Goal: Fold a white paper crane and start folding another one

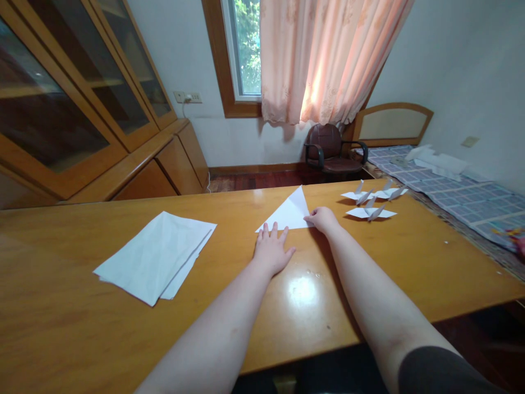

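Note:
A sheet of white paper folded into a triangle (288,210) lies on the wooden table, its tip pointing away from me. My left hand (273,249) rests flat with spread fingers, the fingertips on the near edge of the triangle towards its left corner. At the right corner, the thumb and fingers of my right hand (322,220) pinch the paper. Several folded paper cranes (371,212) with raised points stand on the table to the right of my right hand. Left of my left hand lies a stack of white paper sheets (158,254).
The wooden table (229,306) spans the view. Behind it are a brown armchair (328,145), a window with a pink curtain (320,60) and, at the right, a bed with a checked cover (459,189). A glass-doored cabinet (77,109) stands at the left.

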A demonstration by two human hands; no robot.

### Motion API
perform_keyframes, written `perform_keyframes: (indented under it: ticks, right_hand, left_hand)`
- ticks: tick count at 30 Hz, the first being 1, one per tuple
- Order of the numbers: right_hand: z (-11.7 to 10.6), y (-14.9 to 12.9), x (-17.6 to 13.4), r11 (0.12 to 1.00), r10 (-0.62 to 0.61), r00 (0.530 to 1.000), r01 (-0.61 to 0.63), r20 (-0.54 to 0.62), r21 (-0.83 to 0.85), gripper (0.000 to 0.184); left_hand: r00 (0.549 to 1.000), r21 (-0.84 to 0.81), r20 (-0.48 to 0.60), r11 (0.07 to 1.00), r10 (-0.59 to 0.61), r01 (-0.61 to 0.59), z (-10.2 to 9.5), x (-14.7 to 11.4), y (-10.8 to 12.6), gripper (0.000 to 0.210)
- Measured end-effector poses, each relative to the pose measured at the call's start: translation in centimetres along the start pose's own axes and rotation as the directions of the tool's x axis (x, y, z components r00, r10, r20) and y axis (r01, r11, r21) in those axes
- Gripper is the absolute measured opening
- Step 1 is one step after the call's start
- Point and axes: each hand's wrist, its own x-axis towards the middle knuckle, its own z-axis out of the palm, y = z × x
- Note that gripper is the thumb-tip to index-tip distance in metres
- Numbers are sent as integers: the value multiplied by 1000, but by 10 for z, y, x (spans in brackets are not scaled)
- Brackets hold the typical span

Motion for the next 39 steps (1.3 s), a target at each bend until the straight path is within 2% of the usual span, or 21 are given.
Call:
perform_keyframes:
  ticks: [7,13,21,28,35,39]
  right_hand:
    - [1,2,0,998,9,999,-11,37,62,21]
    - [-2,0,-2,1000,19,1000,-19,6,8,21]
    - [-2,4,-1,999,30,1000,-30,9,24,20]
    - [-1,6,0,998,39,998,-42,54,49,19]
    - [-7,4,-7,1000,15,995,-17,95,24,14]
    - [-10,4,-10,1000,-24,993,23,115,7,13]
  left_hand:
    - [1000,-8,7,1000,0,0,3,2,-2,74]
    - [1000,-16,24,1000,5,-5,2,3,-4,74]
    - [999,-18,37,1000,-7,8,0,1,-2,73]
    - [1000,-14,13,1000,5,-5,2,2,-2,74]
    - [999,-11,40,1000,-5,6,-6,0,-1,68]
    - [1000,-19,14,1000,8,-8,-4,0,-1,66]
